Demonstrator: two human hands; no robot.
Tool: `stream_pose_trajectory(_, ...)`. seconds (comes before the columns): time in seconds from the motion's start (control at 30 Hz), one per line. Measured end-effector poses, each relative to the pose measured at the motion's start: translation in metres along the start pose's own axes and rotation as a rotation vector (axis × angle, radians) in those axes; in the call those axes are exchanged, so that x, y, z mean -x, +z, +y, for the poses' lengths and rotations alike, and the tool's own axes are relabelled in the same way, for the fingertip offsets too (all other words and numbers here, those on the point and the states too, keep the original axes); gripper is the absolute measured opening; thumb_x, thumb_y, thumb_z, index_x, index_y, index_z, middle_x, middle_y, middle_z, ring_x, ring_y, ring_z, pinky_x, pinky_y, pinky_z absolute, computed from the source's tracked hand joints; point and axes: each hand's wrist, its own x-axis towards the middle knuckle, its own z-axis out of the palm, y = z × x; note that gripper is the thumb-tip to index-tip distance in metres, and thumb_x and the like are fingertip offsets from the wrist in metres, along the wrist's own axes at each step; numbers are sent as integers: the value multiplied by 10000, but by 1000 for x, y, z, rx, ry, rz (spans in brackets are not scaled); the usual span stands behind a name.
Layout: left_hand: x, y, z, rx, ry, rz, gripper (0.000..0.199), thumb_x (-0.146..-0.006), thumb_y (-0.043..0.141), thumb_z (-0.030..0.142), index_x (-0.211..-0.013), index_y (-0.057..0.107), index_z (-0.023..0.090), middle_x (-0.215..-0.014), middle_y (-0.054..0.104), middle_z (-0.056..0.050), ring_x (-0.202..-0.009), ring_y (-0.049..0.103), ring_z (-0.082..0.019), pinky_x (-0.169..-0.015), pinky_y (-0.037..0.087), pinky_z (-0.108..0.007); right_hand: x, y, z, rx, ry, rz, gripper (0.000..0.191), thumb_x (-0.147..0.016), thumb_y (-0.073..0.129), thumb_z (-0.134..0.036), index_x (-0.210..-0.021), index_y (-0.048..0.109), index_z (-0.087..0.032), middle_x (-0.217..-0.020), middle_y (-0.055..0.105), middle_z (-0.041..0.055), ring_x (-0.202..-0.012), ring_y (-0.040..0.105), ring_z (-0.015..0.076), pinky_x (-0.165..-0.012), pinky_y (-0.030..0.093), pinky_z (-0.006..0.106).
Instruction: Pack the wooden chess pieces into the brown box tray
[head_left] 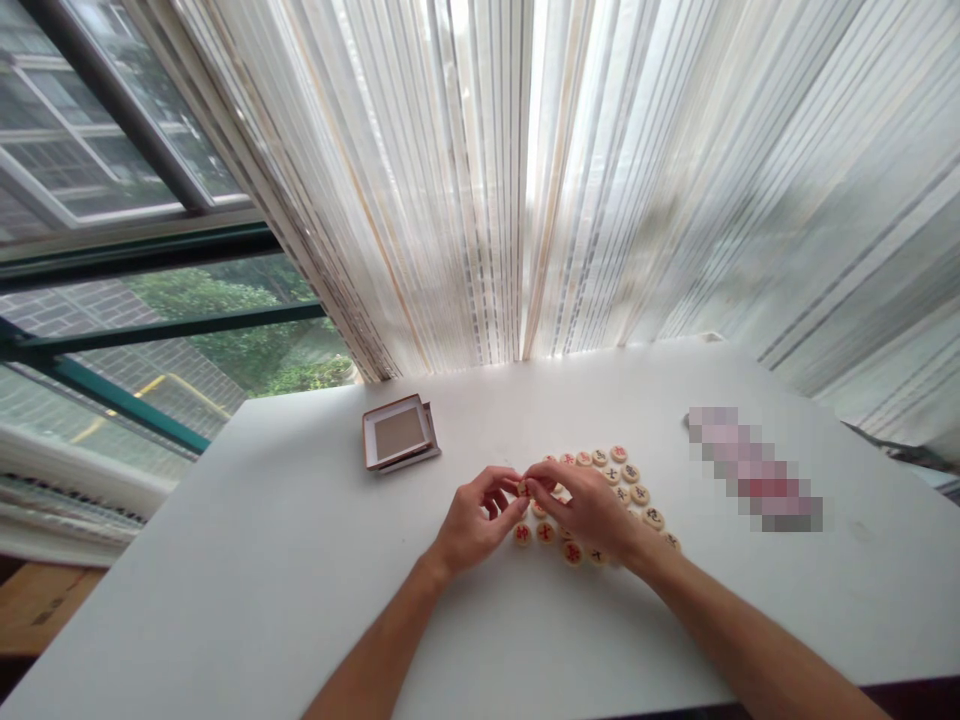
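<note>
Round wooden Chinese chess pieces point(572, 552) lie in a cluster on the white table, marked with red or black characters. My left hand point(480, 518) is at the cluster's left side, its thumb and fingers closed on a chess piece point(523, 489) with a red mark. From the other side, my right hand point(589, 505) reaches over the cluster and pinches the same piece, fingertips meeting those of the left. The right hand and forearm hide several pieces beneath them.
An open shallow box point(401, 435) sits at the back left of the white table point(300, 580). A pixelated object point(750, 470) lies to the right. Striped curtains point(480, 200) hang behind the table, with an open window point(150, 300) at the left. A cardboard box point(45, 605) stands lower left.
</note>
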Motion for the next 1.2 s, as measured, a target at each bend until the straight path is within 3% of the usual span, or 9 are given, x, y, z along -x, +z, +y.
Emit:
stream_pose_trajectory(0.13,-1,-1,0,45,-11,-2,289,-914,661,382,-1120,610,186,-946,710,-60,-634,619,-101,-546,496,-206,1,1,2,-13,-29,-12,173,-928,563,-143,-1061,643,-219,-887,741,25,-738,674,158,-729,513,288)
stream_pose_trajectory(0.3,-2,-3,0,70,-9,22,286,-925,641,403,-1101,613,180,-951,704,-59,-615,627,-99,-535,499,-211,3,3,1,-50,-40,-39,238,-910,592,-153,-1134,609,-232,-964,736,32,-814,684,172,-882,519,358)
stream_pose_trajectory(0.7,-3,-3,-1,54,-41,46,301,-905,656,450,-986,613,163,-791,679,-15,-592,603,-98,-555,472,-208,6,12,3,-86,-33,-68,164,-933,617,-200,-1096,619,-216,-898,703,41,-783,678,163,-732,544,289)
stream_pose_trajectory(0.87,-2,-2,-2,52,-38,41,330,-862,709,456,-974,609,162,-795,666,-12,-605,592,-99,-552,454,-204,5,11,0,-86,-62,-65,179,-923,622,-167,-1094,621,-219,-911,703,40,-796,677,155,-742,531,269)
stream_pose_trajectory(1.2,-2,-3,0,87,-37,11,278,-922,641,437,-992,615,168,-809,699,-30,-596,614,-105,-562,499,-215,6,11,1,-48,-43,-72,153,-924,630,-204,-1076,613,-221,-875,697,31,-779,676,161,-726,528,275)
